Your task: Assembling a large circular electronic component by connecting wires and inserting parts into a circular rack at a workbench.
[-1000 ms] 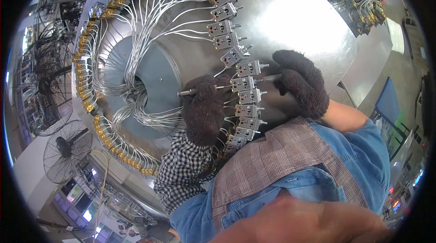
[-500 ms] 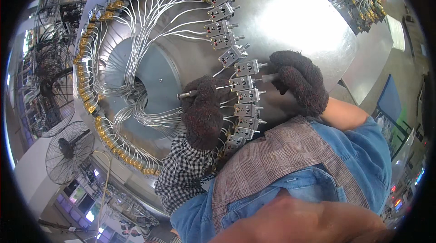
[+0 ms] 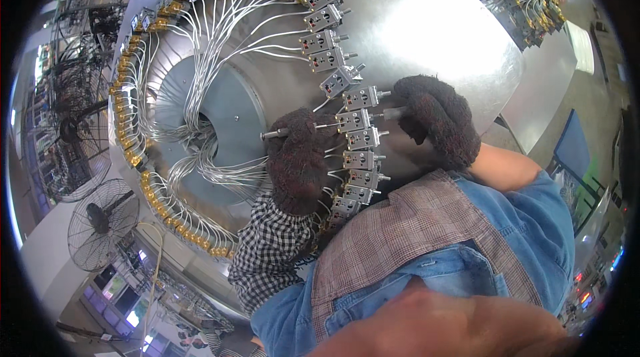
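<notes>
My left hand (image 3: 295, 164), in a dark knitted glove, is closed around a slim metal rod-like tool (image 3: 274, 134). Its knobbed end sticks out on the left, and its thin end reaches right to a small metal block (image 3: 353, 120). On that block's other side my right hand (image 3: 440, 119), gloved alike, grips a short grey cylindrical tool (image 3: 395, 114), its tip in line with the block's stud. The fingers hide most of both tools. Similar blocks, such as one with a threaded stud (image 3: 362, 98), stand in a curved row, with white wires (image 3: 273, 50) running to them.
The row edges a round metal table; wires gather at the hole of a grey disc (image 3: 235, 97). Gold-coloured connectors (image 3: 158, 207) line the left rim. More wired blocks (image 3: 527, 4) lie in a heap at the far right. A fan (image 3: 100, 218) stands at the left.
Both hands keep their places and grips. The right glove has shifted slightly left and turned a little; the left hand's rod has moved only a trace.
</notes>
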Action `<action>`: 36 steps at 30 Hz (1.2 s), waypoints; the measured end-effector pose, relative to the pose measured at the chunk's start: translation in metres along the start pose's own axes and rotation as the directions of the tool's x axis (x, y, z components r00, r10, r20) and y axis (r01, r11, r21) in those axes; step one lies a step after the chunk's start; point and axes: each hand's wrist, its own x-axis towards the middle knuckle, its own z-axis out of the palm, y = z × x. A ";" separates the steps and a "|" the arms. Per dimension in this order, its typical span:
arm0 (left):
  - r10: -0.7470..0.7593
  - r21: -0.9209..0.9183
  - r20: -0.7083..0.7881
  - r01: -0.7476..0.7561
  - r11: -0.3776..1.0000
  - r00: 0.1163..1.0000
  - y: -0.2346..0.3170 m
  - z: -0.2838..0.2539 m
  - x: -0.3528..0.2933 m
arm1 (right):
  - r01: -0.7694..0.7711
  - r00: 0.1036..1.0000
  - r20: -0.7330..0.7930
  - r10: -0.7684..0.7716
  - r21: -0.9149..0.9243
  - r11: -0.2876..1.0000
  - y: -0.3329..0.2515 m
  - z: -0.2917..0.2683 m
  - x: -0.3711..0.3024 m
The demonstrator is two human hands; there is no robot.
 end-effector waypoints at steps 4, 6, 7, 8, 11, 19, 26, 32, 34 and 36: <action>-0.032 -0.181 -0.011 0.030 0.983 0.999 0.004 0.006 -0.001 | -0.411 0.911 0.149 0.384 0.387 0.825 -0.007 -0.003 0.001; -0.147 -0.249 0.043 0.153 0.956 0.988 0.007 0.000 0.000 | -0.526 0.849 0.231 0.476 0.468 0.710 -0.006 -0.003 0.000; -0.145 -0.249 0.042 0.151 0.957 0.988 0.009 0.001 0.001 | -0.525 0.849 0.233 0.474 0.468 0.710 -0.006 -0.002 -0.001; -0.158 -0.185 0.042 0.163 0.969 0.987 0.012 0.003 0.002 | -0.393 0.917 0.121 0.381 0.451 0.801 -0.006 0.000 -0.002; -0.138 -0.137 0.059 0.145 0.980 0.989 0.013 0.009 0.001 | -0.248 0.960 0.008 0.280 0.490 0.836 -0.003 0.004 -0.005; 0.043 0.366 0.175 -0.106 0.925 0.984 0.014 0.014 0.002 | -0.380 0.925 0.175 0.337 0.399 0.834 0.000 0.000 -0.005; -0.114 0.046 -0.071 0.117 0.992 0.991 0.018 0.026 0.000 | -0.400 0.916 0.140 0.376 0.384 0.832 -0.003 0.000 -0.004; -0.193 -0.229 0.121 0.216 0.949 0.974 0.022 0.019 0.001 | -0.578 0.800 0.269 0.536 0.584 0.570 -0.009 -0.003 -0.001; -0.192 -0.100 0.080 0.200 0.975 0.978 0.018 0.015 0.000 | -0.558 0.816 0.246 0.523 0.572 0.601 -0.010 -0.003 -0.001; -0.090 -0.055 0.026 0.092 0.994 0.996 0.011 0.010 -0.003 | -0.369 0.925 0.095 0.368 0.455 0.810 -0.010 -0.001 -0.002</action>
